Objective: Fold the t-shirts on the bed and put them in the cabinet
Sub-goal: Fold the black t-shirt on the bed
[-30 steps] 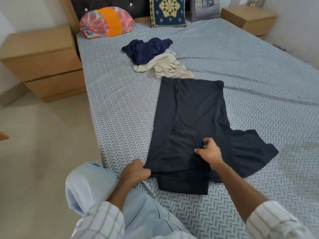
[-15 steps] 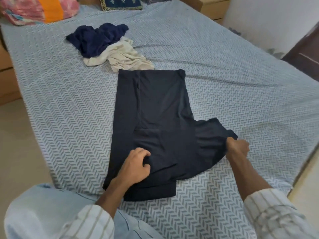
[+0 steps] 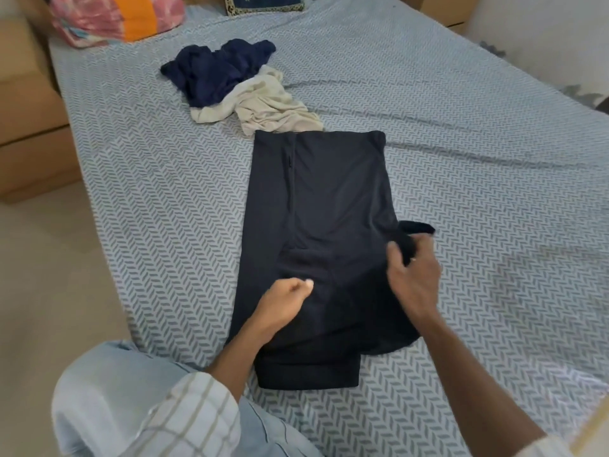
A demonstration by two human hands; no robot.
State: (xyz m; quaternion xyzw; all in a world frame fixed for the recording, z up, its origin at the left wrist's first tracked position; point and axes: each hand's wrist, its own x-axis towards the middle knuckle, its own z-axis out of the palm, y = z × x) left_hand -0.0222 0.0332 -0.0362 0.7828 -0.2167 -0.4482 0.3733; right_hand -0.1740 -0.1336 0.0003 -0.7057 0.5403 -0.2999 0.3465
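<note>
A dark navy t-shirt (image 3: 333, 199) lies lengthwise on the bed (image 3: 478, 166), its left side folded in. My right hand (image 3: 413, 275) grips the shirt's right sleeve and holds it lifted over the shirt's right edge. My left hand (image 3: 285, 303) rests on the lower middle of the shirt with fingers curled; whether it pinches fabric I cannot tell. Farther up the bed lie a crumpled blue t-shirt (image 3: 214, 69) and a crumpled cream t-shirt (image 3: 267, 105), touching each other. No cabinet is in view.
A pink and orange pillow (image 3: 115, 18) and a patterned cushion (image 3: 263, 1) sit at the head of the bed. A wooden bedside unit (image 3: 29, 127) stands at the left, above beige floor (image 3: 59, 291). My knee (image 3: 108, 390) is at the bed's near edge.
My right hand has pulled the right sleeve from its spread position inward and up toward the shirt body. My left hand stays on the lower middle of the shirt. The view shifted.
</note>
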